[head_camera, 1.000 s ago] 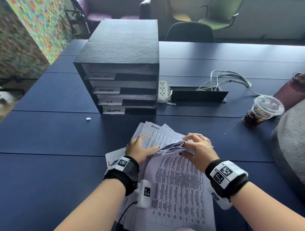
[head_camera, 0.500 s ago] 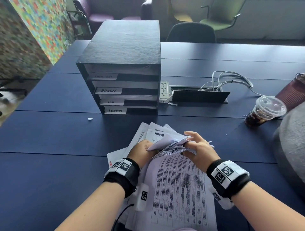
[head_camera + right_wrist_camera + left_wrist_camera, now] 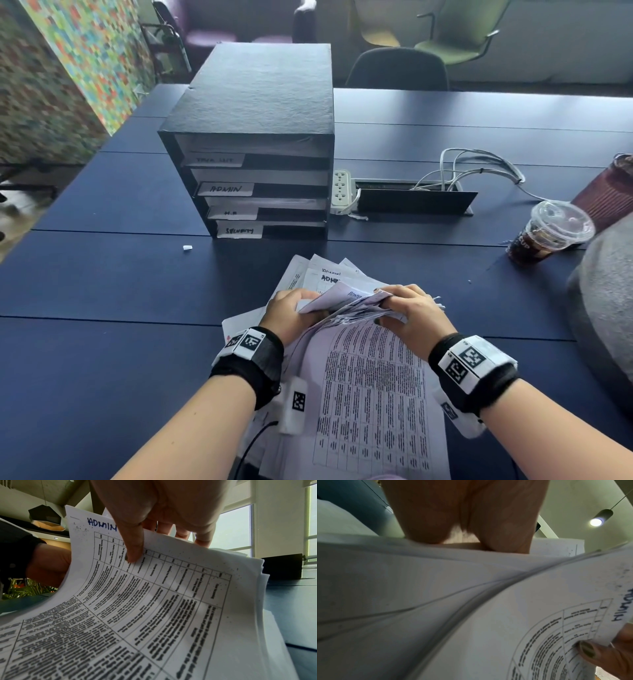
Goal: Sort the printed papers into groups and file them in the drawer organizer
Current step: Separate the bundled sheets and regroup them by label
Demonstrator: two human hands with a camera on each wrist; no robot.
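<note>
A thick stack of printed papers [image 3: 373, 387] lies on the dark blue table [image 3: 102, 342] in front of me, its far end lifted and curled. My right hand [image 3: 407, 310] grips that lifted end, thumb on the top sheet [image 3: 154, 601], which is marked ADMIN in blue ink. My left hand [image 3: 294, 313] pinches the left edge of the raised sheets [image 3: 436, 588]. More loose sheets [image 3: 322, 274] marked ADMIN lie flat beyond the hands. The black drawer organizer [image 3: 253, 144] stands farther back, with labelled slots, among them ADMIN and SECURITY.
A white power strip [image 3: 340, 192] and a black cable box [image 3: 414, 202] with white cables sit right of the organizer. An iced drink cup [image 3: 548, 233] and a maroon cup [image 3: 606, 192] stand at the right edge. A small white scrap [image 3: 187, 247] lies left.
My left hand went from lying flat on the loose sheets to curling around the edge of the lifted papers. The raised end of the stack has curled up higher between both hands.
</note>
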